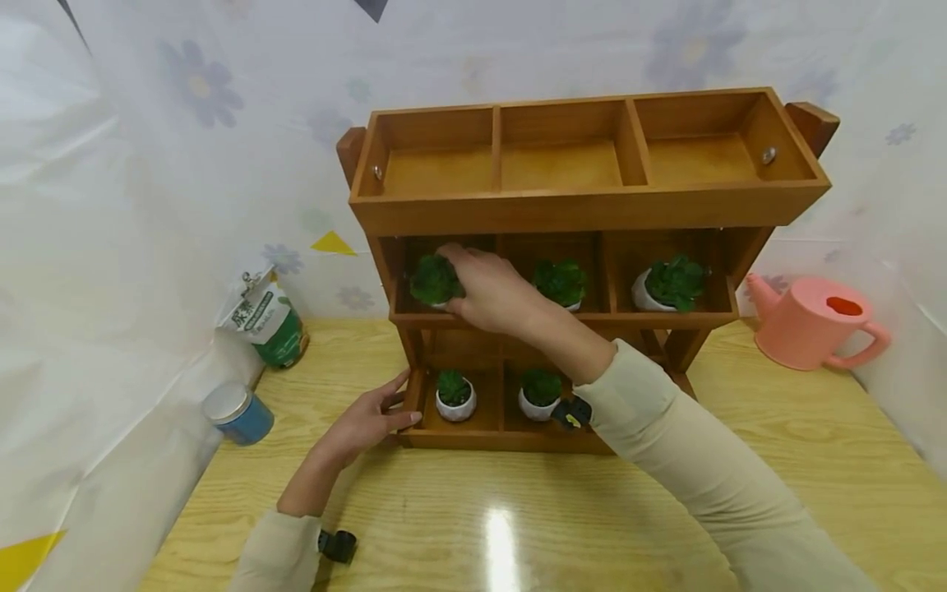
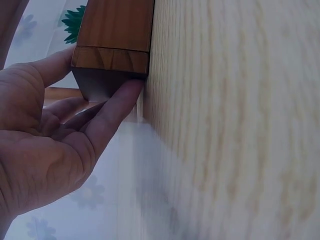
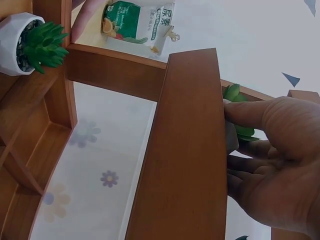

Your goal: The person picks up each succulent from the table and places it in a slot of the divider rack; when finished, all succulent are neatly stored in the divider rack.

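A wooden three-tier plant stand point(image 1: 584, 210) stands on the table, each tier split into compartments. In the middle tier's left compartment my right hand point(image 1: 488, 288) holds a small potted succulent point(image 1: 435, 279); the right wrist view shows thumb and fingers on either side of its pot point(image 3: 231, 137), partly hidden by the tier's front board. At the bottom tier's left end, my left hand point(image 1: 370, 423) grips the corner, its thumb and fingers on different faces of the wood point(image 2: 110, 59). More potted succulents sit in the middle tier point(image 1: 669, 284) and the bottom tier point(image 1: 455, 396).
A pink watering can point(image 1: 806, 321) stands right of the stand. To the left are a clipped green-and-white bag point(image 1: 270, 321) and a blue jar point(image 1: 240, 413) with a silvery lid. Floral sheeting point(image 1: 222, 164) hangs behind and along the sides.
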Demonstrator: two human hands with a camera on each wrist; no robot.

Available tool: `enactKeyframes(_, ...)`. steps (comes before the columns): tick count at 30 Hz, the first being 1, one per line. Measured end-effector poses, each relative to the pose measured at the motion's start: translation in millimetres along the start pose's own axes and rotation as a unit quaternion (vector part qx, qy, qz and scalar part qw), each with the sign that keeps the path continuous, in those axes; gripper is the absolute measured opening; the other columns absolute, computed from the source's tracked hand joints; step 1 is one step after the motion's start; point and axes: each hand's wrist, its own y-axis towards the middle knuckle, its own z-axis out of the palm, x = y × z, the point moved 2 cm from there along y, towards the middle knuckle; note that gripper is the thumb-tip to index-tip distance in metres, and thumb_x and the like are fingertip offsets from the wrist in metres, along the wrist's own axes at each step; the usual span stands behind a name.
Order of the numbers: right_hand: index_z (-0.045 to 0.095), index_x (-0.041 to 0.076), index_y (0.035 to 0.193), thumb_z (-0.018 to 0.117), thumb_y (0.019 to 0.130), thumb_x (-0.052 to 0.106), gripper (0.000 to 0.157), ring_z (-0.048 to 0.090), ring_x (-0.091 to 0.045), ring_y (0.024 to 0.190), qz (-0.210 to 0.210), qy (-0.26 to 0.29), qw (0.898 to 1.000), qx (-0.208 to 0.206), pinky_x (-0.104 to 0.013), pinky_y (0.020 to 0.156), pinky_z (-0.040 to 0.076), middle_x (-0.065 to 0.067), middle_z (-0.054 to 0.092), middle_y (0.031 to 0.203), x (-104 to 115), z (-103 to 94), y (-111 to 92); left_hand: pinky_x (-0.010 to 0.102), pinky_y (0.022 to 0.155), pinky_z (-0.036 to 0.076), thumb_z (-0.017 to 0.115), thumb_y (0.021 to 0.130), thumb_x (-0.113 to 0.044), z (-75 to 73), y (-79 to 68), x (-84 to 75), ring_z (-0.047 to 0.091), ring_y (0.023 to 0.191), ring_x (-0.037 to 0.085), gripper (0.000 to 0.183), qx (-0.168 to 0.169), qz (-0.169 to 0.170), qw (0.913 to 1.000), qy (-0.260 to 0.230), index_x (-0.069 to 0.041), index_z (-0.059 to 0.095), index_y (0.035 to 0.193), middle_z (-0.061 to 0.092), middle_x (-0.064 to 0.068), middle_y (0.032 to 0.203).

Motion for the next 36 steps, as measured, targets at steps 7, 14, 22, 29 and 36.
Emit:
enactKeyframes(7, 0.032, 0.006, 0.159, 0.070, 0.097, 0.022, 0.075, 0.055, -0.031, 0.135, 0.000, 0.006, 1.000, 0.010, -0.045, 0.110, 0.047, -0.014, 0.046, 0.157, -2.0, -3.7, -4.1, 0.040, 0.080, 0.061, 0.065, 0.101, -0.022, 3.6, 3.8, 1.0, 0.058, 0.131, 0.037, 0.078, -0.011, -0.002, 0.9999, 0.002, -0.028, 0.019, 0.164, 0.031, 0.022, 0.164)
enactKeyframes(14, 0.024, 0.012, 0.163, 0.072, 0.096, 0.022, 0.083, 0.050, -0.030, 0.140, 0.000, 0.017, 1.000, 0.004, -0.045, 0.114, 0.044, -0.012, 0.037, 0.163, -7.5, -9.5, -13.8, 0.040, 0.081, 0.060, 0.063, 0.102, -0.021, 7.6, 7.2, -2.3, 0.059, 0.130, 0.037, 0.077, 0.002, 0.016, 0.9998, 0.008, -0.026, 0.018, 0.164, 0.033, 0.025, 0.162)
enactKeyframes(22, 0.030, 0.017, 0.161, 0.073, 0.095, 0.033, 0.081, 0.055, -0.028, 0.135, -0.019, 0.038, 0.998, -0.047, -0.047, 0.108, 0.049, -0.009, 0.043, 0.159, -7.2, -14.1, -48.1, 0.039, 0.080, 0.060, 0.065, 0.101, -0.020, 7.0, 4.2, -0.9, 0.060, 0.129, 0.036, 0.078, -0.008, 0.009, 0.9999, 0.001, -0.029, 0.019, 0.164, 0.032, 0.021, 0.164)
enactKeyframes(29, 0.040, 0.019, 0.157, 0.070, 0.097, 0.035, 0.069, 0.062, -0.023, 0.127, -0.058, 0.107, 0.991, -0.060, -0.045, 0.101, 0.054, -0.004, 0.053, 0.151, -12.8, -6.4, -103.1, 0.047, 0.100, 0.055, 0.065, 0.101, -0.024, 8.5, 3.3, -0.3, 0.046, 0.143, 0.038, 0.078, -0.024, 0.013, 0.9990, 0.034, -0.030, 0.019, 0.164, 0.034, 0.018, 0.164)
enactKeyframes(36, 0.043, 0.026, 0.155, 0.067, 0.098, 0.042, 0.064, 0.059, -0.020, 0.131, -0.059, 0.096, 0.993, -0.035, -0.044, 0.101, 0.054, 0.001, 0.048, 0.155, -47.7, 17.8, -155.4, 0.053, 0.106, 0.050, 0.058, 0.102, -0.048, 0.4, -3.8, 2.2, 0.040, 0.146, 0.043, 0.083, -0.072, 0.020, 0.9936, 0.084, -0.035, 0.004, 0.164, 0.029, 0.021, 0.165)
